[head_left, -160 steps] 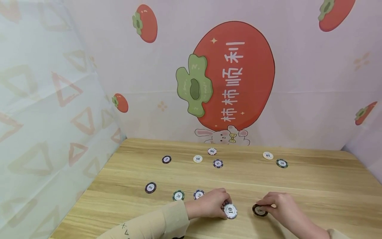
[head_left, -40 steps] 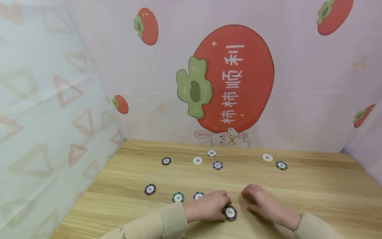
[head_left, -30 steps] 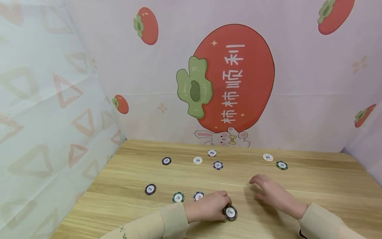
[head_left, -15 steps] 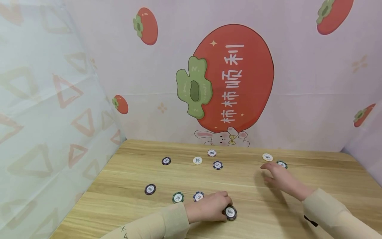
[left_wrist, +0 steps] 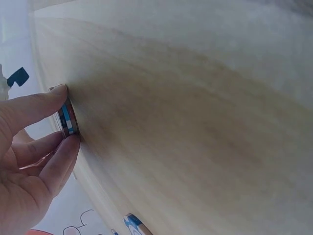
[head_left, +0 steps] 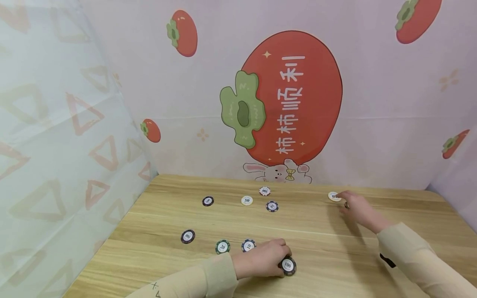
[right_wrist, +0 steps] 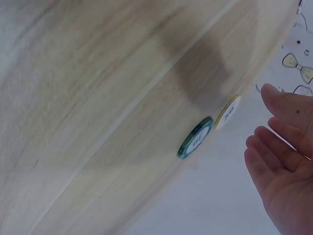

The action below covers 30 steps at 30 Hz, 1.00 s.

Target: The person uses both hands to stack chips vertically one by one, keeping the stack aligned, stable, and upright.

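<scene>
My left hand [head_left: 262, 260] grips the edge of a small stack of poker chips on the wooden table, thumb and fingers on either side. A black 100 chip [head_left: 288, 265] tops it; striped edges of the stacked chips [left_wrist: 67, 120] show in the left wrist view. At the back right, my right hand [head_left: 360, 210] hovers with loosely bent fingers and holds nothing. Beneath its fingertips lies a cream 50 chip [head_left: 333, 196]. A green 20 chip [right_wrist: 195, 137], mostly covered by the hand in the head view, lies beside it in the right wrist view.
Near the left hand lie a blue 10 chip [head_left: 248, 246], a green 20 chip [head_left: 222, 247] and a dark 500 chip [head_left: 188, 236]. Farther back are another dark chip [head_left: 208, 201], a 50 chip [head_left: 246, 200], a red-edged 500 chip [head_left: 265, 191] and a blue 10 chip [head_left: 272, 206].
The black 100 chip, earlier in my right hand, now tops the stack, covering the 10 chip. My right hand has moved away to the back right; my left hand has stayed at the stack.
</scene>
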Available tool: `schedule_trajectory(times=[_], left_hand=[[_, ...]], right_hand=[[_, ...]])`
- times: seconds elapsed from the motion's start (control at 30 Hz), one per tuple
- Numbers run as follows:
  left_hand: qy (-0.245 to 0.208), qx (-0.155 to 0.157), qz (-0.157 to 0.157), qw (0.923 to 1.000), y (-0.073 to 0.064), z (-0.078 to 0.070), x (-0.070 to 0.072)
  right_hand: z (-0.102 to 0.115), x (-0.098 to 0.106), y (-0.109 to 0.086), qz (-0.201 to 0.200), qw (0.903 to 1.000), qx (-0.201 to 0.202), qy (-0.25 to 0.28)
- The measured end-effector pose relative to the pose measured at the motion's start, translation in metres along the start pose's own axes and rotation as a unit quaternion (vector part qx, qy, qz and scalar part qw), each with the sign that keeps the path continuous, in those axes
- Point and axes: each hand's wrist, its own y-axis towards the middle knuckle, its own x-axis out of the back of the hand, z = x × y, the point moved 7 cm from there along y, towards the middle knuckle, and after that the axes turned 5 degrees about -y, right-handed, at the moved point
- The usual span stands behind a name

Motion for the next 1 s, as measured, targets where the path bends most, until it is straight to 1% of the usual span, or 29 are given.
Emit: schedule_trajectory(times=[0.27, 0.47, 0.6, 0.83, 1.0], left_hand=[[-0.005, -0.004, 0.001, 1.0000, 0.001, 0.000, -0.001], [-0.007, -0.012, 0.002, 0.9999, 0.002, 0.001, -0.003], [-0.005, -0.017, -0.001, 0.9998, 0.002, 0.001, -0.003], [-0.009, -0.015, 0.003, 0.9998, 0.002, 0.001, -0.003], [-0.010, -0.012, 0.003, 0.9999, 0.002, 0.000, -0.002]], right_hand=[[-0.024, -0.006, 0.001, 0.035, 0.9988, -0.034, -0.003], [-0.038, -0.013, -0.002, 0.049, 0.9973, -0.051, -0.017], [-0.042, -0.016, -0.003, 0.051, 0.9967, -0.053, -0.034], [-0.046, -0.021, -0.003, 0.064, 0.9949, -0.060, -0.049], [-0.044, -0.018, -0.002, 0.054, 0.9957, -0.051, -0.055]])
